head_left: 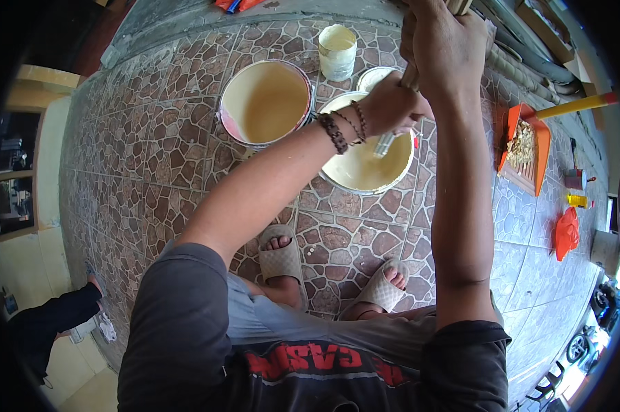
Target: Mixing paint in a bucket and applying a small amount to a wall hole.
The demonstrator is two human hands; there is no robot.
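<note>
Both my hands are closed round a wooden stick that slants down over a bucket of cream paint. Lower on the stick is my left hand, with dark beaded bracelets at its wrist. My right hand grips higher up, near the top edge of the view. Below the left hand, a pale, paint-coated end reaches into the paint; the join between it and the stick is hidden by the hand. Just left stands a larger bucket with tan-coloured paint inside.
Behind the buckets are a cream-smeared pot and a round pale lid or tub. An orange dustpan with debris lies right, near a red plastic bag and a yellow bottle. Another person's leg shows far left.
</note>
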